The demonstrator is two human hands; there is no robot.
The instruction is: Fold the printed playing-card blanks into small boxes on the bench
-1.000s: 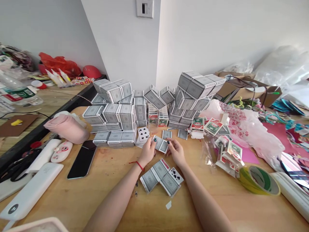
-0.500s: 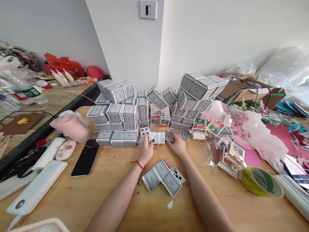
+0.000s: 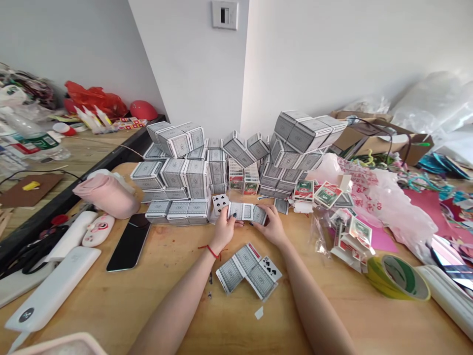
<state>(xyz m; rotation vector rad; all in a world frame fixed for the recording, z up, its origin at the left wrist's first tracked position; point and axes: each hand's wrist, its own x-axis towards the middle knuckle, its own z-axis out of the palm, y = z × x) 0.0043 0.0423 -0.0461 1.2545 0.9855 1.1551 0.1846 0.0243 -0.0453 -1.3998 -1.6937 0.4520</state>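
My left hand (image 3: 224, 228), a red string at its wrist, is closed on grey-backed playing cards (image 3: 235, 210). A further grey-backed card (image 3: 259, 215) is gripped by my right hand (image 3: 274, 226) and meets the left hand's cards end to end. Behind my left fingers a spade card (image 3: 220, 201) lies face up. Closer to me, several grey-backed cards (image 3: 248, 266) rest on the table, with a ten of spades (image 3: 271, 267) sticking out from under them. Blocks made of playing cards (image 3: 186, 175) are stacked behind my hands.
On the left are a black phone (image 3: 129, 241), a white power bank (image 3: 53, 288) and a pink roll (image 3: 107, 193). To the right stand green-and-red card boxes (image 3: 328, 194), an opened box (image 3: 354, 241), yellow-green tape (image 3: 399, 277) and a plastic bag (image 3: 391, 202).
My right hand has lifted its card off the table and turned it beside the left hand's cards. The view has shifted slightly; the left hand still holds its cards.
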